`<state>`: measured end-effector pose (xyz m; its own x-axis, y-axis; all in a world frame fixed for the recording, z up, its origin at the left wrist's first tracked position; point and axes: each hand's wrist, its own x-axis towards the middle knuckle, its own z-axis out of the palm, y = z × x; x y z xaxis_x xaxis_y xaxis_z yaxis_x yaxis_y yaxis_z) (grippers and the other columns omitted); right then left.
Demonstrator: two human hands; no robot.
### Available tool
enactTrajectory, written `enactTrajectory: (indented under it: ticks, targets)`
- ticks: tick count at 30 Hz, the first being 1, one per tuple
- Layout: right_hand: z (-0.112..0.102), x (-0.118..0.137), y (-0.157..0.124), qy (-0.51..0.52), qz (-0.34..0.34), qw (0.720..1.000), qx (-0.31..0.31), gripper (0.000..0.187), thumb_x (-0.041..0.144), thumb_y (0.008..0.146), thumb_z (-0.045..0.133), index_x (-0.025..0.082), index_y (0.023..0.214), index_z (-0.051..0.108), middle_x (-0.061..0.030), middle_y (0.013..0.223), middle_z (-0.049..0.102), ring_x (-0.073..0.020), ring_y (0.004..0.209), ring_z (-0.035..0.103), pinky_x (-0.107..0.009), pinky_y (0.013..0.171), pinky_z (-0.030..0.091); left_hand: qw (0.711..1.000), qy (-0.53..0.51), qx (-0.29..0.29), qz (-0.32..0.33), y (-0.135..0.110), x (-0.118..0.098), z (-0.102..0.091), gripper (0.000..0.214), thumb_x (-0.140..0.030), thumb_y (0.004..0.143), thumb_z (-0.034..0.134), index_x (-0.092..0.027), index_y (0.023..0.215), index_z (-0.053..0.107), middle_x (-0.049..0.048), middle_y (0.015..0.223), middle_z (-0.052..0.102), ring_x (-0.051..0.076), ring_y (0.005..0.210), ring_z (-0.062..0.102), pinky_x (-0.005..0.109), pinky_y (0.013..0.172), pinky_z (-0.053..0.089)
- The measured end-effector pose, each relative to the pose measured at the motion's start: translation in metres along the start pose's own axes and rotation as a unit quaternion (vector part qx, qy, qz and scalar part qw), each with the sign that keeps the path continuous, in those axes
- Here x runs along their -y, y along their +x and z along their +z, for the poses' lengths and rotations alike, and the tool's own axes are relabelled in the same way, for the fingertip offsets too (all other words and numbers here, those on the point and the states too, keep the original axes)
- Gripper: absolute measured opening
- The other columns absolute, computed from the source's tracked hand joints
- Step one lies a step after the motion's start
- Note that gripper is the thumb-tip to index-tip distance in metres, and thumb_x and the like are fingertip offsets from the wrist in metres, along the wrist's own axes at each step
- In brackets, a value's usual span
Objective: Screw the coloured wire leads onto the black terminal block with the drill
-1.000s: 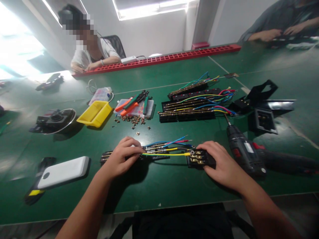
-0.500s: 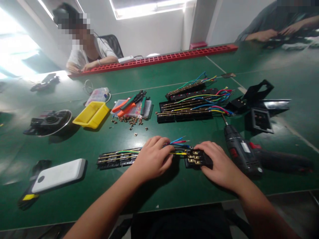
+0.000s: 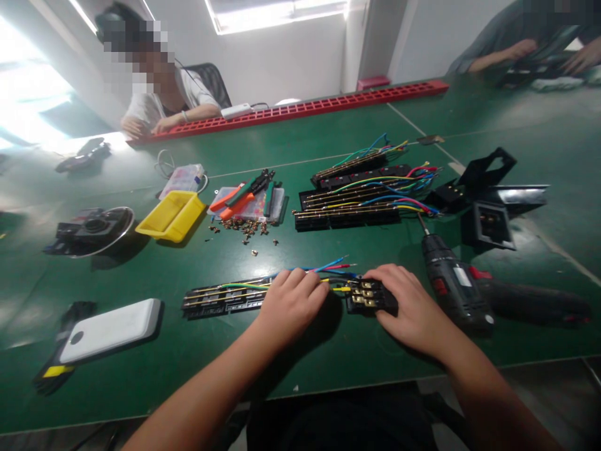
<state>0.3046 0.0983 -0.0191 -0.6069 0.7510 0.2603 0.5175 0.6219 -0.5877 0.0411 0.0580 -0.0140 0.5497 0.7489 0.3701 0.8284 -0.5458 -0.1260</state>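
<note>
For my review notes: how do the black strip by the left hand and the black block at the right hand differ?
The strip is long and narrow; the block is short and compact.
The strip carries thin brass-coloured rods along its length; the block shows stubby brass-coloured contacts in rows.
The left hand hides the strip's right end; the right hand holds the block's right side.
Both are black with brass-coloured metal.

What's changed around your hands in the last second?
The left hand has moved right along the black strip, toward the black block, uncovering more of the strip's left part. Its grip is hidden. The right hand still holds the block; the drill and pliers lie as before.
</note>
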Motion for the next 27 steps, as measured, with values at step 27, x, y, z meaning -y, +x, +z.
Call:
enactTrajectory:
  ticks: [27]
  targets:
    - [0.001,0.000,0.000,-0.013,-0.001,1.000,0.000,0.051,0.012,0.074,0.049,0.021,0.124,0.051,-0.0084,0.118,0.052,-0.0328,0.108,0.050,-0.049,0.096,0.040,0.999,-0.036,0.009,-0.008,-0.015,-0.007,0.005,0.028,-0.021,0.102,0.051,-0.017,0.128,0.060,0.0095,0.123,0.067,0.025,0.103,0.060,0.039,0.086,0.047]
